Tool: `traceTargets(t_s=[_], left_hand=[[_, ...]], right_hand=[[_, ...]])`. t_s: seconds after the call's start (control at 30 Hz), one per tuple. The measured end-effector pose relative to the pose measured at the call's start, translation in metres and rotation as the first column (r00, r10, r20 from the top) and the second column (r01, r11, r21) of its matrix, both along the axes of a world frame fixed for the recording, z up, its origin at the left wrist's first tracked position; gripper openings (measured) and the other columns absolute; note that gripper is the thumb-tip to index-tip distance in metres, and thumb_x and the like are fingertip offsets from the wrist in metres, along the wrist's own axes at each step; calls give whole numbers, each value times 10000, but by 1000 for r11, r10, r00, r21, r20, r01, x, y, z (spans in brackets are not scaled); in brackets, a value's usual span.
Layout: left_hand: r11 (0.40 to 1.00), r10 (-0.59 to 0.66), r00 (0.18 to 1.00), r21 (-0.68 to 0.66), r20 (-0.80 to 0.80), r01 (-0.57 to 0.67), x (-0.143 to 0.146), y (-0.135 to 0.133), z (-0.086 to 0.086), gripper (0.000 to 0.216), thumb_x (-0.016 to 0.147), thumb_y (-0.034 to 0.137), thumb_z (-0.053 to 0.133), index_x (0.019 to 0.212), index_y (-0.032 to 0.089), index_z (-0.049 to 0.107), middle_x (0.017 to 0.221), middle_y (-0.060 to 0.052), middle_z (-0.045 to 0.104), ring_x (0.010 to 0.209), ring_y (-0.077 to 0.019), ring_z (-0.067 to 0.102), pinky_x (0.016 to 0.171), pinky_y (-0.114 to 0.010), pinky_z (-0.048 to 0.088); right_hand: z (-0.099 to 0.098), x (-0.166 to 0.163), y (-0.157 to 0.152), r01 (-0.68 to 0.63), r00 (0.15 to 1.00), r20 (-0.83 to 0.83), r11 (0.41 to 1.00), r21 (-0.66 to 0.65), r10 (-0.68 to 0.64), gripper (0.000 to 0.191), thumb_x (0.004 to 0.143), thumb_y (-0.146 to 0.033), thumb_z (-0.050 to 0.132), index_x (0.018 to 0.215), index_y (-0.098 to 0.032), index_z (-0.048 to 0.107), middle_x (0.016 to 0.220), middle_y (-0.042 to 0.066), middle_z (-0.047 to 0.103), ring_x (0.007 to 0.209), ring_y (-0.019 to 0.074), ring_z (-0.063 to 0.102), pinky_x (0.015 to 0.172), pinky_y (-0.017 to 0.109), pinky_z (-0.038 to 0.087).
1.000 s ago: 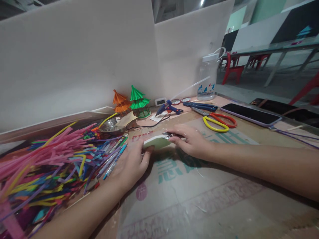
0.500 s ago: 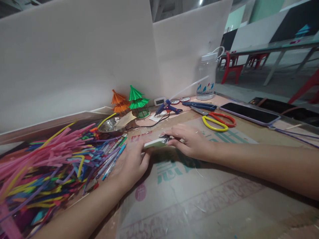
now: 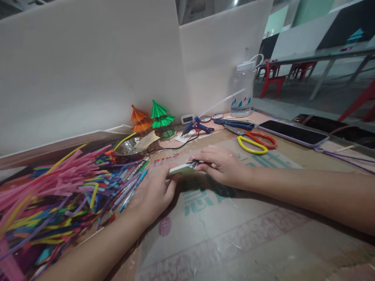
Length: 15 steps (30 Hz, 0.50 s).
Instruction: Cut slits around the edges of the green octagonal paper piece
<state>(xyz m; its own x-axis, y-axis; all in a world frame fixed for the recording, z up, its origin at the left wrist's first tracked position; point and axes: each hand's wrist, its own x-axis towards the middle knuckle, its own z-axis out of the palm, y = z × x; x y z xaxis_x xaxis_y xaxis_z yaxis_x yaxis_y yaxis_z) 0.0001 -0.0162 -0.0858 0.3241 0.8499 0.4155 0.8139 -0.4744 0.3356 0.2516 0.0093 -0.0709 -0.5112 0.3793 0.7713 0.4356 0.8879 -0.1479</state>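
A flat pale slab point(image 3: 181, 169) with a whitish-green edge is held between my hands, over the middle of the work surface. Its right end has something dark and shiny on it, too blurred to name. My left hand point(image 3: 160, 186) grips the slab's left end, thumb below and fingers behind. At the other end, the fingers and thumb of my right hand point(image 3: 221, 164) pinch the dark, shiny part. Under both hands lies a clear sheet point(image 3: 222, 238) over printed cardboard with green and red characters.
Left lies a heap of coloured pipe cleaners point(image 3: 67, 183), near pens point(image 3: 134, 189) and a metal bowl point(image 3: 130, 147). Behind stand orange point(image 3: 140, 119) and green point(image 3: 160, 119) tiered models and a glue gun point(image 3: 197, 125). Right are scissors point(image 3: 258, 142), pliers point(image 3: 234, 124), a phone point(image 3: 293, 132) and a bottle point(image 3: 242, 91).
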Motion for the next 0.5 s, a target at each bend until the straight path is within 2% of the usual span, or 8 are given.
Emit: traceTargets(t_s=[0.13,0.33,0.5], left_hand=[[1000,-9,1000,-3,3,9,-1,-1,0,206,936,304,530,1113,234,610,976,-65,705,947,-239,665,828,-353,528],[1000,-17,1000,-11,8,17,-2,-1,-2,203,946,300,524,1118,238,611,985,-71,712,955,-239,670,830,-353,532],[1000,-16,1000,-14,-2,16,-2,-2,0,209,944,311,530,1125,249,614,995,-70,710,982,-250,671,845,-364,531]], right_hand=[[0,0,-1,-1,1000,4,1000,-15,1,246,1013,-304,530,1133,-167,696,884,70,737,819,194,633,726,319,485],[1,-1,-1,-22,999,-23,1000,3,22,247,1006,-293,540,1075,-144,726,822,74,728,756,185,626,684,307,485],[0,-2,-1,-12,999,-40,994,-111,8,235,995,-300,554,1059,-178,745,891,75,766,835,194,668,758,326,512]])
